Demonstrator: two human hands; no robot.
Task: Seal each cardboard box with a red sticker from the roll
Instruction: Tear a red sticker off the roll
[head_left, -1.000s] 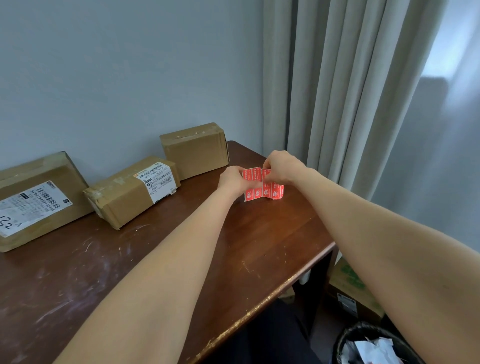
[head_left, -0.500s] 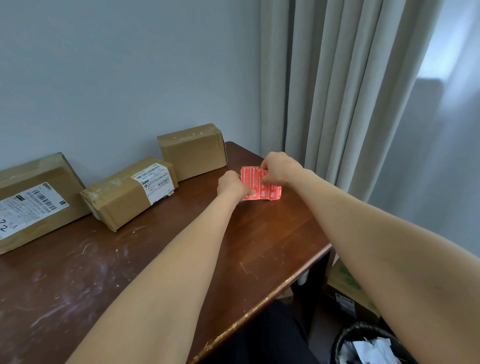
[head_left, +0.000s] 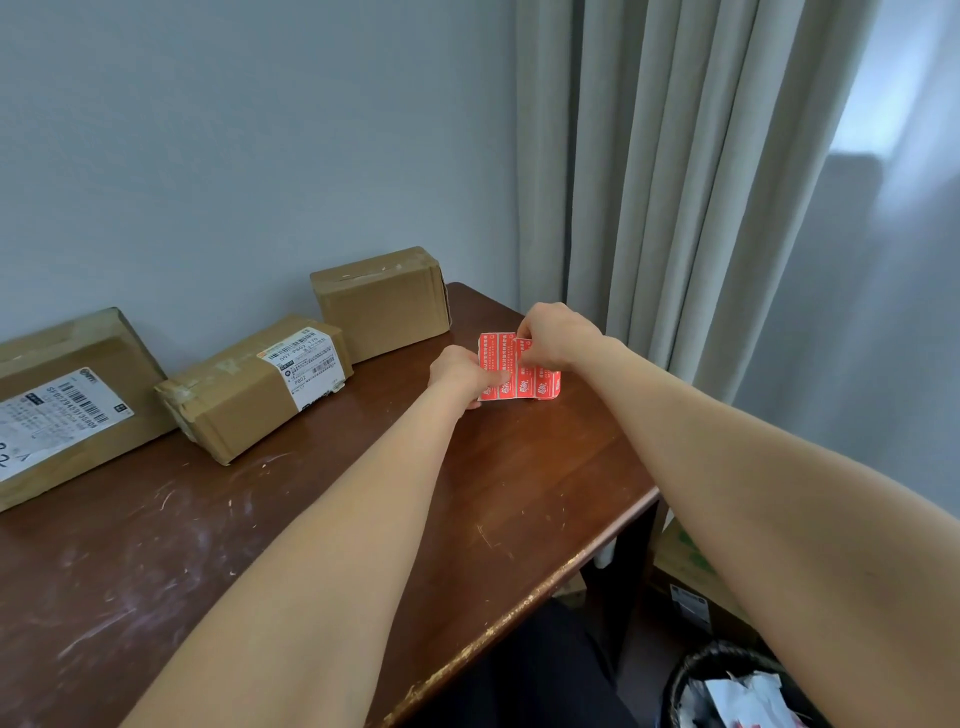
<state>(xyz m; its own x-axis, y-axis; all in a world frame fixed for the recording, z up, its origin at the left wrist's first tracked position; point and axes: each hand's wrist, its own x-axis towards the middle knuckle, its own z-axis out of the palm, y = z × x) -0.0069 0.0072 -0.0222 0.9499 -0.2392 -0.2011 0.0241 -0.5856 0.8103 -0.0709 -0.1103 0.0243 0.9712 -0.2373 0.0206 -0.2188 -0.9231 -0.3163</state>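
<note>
Left hand (head_left: 460, 371) grips red sticker strip (head_left: 525, 385) at lower left, right hand (head_left: 558, 335) pinches its top edge, strip at far right of wooden table (head_left: 545, 467); three closed cardboard boxes (head_left: 244, 395) along wall, contents unseen; black bin (head_left: 691, 670) on floor holds crumpled paper (head_left: 743, 696)

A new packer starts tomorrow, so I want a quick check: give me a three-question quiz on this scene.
1. True or false: a red sticker already seals the middle box.
2. How many cardboard boxes lie on the table? A two, B three, C five.
3. Which hand pinches the top edge of the red sticker sheet?
Key: 1 false. 2 B. 3 the right hand; the left hand holds the lower left side.
</note>
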